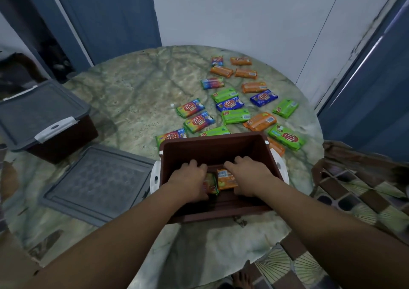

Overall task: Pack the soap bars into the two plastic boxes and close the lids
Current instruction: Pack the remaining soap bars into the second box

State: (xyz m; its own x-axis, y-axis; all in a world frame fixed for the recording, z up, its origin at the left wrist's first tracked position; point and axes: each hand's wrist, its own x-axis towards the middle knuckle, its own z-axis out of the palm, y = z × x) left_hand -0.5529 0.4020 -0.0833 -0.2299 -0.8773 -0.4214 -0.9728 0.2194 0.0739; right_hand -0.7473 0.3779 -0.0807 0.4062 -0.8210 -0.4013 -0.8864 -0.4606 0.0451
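Soap bars first: two are down in the open brown box [221, 147] right in front of me, w/ both my hands inside it. Left hand [190, 176] is curled over a bar w/ a green-edged wrapper [211, 185], fingers round it, seating it on the box floor. Right hand [250, 173] lies over the orange bar [225, 178] just beside it; thumb down at the near side, fingers curled over the far end, so I'd call that a grip too, tho the fingertips are hidden behind the bar.

Step in hand, as I read it: laying the first row in this box. Hardly begun, since most bars aren't packed yet.

Loose gray lid [97, 182] lies flat on the table [132, 85] to the left, touching the box's white latch side. Further left, the second box [44, 120] sits w/ its lid on.

Beyond the open box, the loose bars [239, 102] are spread over the table's right half, orange, green, blue & rainbow wrappers, some nearly touching the box's far wall.

Next move prob calls for letting go, reaching over the far wall for the nearest bars, & packing them flat & tight so the lid shuts later.
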